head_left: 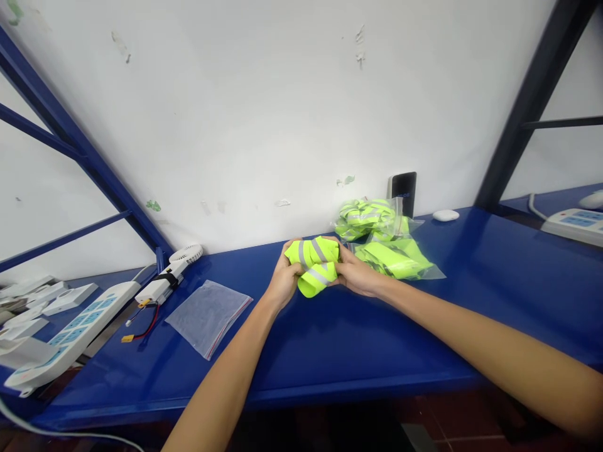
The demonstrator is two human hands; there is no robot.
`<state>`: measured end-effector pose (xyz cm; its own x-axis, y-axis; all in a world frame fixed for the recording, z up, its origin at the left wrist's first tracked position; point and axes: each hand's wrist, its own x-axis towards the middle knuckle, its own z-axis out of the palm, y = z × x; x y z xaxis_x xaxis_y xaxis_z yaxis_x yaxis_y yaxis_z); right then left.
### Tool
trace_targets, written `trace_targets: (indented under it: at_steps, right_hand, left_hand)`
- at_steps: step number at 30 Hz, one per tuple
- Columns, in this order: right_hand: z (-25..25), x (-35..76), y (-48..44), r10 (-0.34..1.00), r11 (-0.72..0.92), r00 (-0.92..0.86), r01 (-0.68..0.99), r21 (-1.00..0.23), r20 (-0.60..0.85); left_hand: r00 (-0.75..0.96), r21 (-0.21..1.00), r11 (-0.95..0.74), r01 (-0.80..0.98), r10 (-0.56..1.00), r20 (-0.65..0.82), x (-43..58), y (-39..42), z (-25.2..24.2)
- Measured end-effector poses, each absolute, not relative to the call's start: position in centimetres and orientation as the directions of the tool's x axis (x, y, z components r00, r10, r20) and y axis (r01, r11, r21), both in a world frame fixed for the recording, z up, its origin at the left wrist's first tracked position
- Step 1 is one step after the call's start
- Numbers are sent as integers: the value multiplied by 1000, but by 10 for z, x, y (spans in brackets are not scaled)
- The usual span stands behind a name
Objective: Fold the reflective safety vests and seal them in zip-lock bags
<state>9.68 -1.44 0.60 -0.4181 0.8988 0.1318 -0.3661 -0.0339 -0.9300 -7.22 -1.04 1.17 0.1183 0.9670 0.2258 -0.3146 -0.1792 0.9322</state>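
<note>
Both my hands hold a bunched neon-yellow reflective vest (316, 267) with silver stripes, above the blue table (358, 333). My left hand (283, 276) grips its left side, the thumb pressed against the cloth. On the right side, my right hand (355, 271) is closed round it, with some fingers hidden behind the fabric. An open-looking flat clear zip bag (210, 317) with a red seal line lies to the left of my left forearm. Beyond my right hand, several clear bags of the same yellow reflective material (396, 257) are heaped near the wall.
A white handheld fan (187, 253) and a white battery pack (160, 285) with a yellow connector sit at the left. Farther left is a long power strip (78, 329). A dark phone-like device (404, 191) leans on the wall, with a white rounded object (445, 215) beside it.
</note>
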Motion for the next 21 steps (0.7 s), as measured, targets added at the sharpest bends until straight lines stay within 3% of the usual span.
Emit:
trace_targets:
  at_steps: [3,6,8,10,14,21]
  right_hand:
    - [6,94,-12,921,22,-344,-421,-907,182]
    - [9,92,-10,948,68,-246,-469,-881,204]
    - [11,93,-9,969,41,-191,-507,-861,158]
    - [13,94,-7,982,-24,-172,-540,-841,82]
    - [14,93,-8,980,-124,-199,-550,-826,-15]
    - [14,88,-24,941,-198,-336,-437,-878,-45]
  left_hand:
    - [62,933,-181,-312,976,210,-66,-8,6]
    - [142,945,-115,-307,976,165,-62,-8,3]
    - [237,949,-94,-300,957,170,-62,-10,4]
    - [280,945,-191,-266,923,265,-65,-12,5]
    - [287,900,-433,-54,856,429,-72,-14,6]
    - [78,783,-533,323,839,539,-75,-11,6]
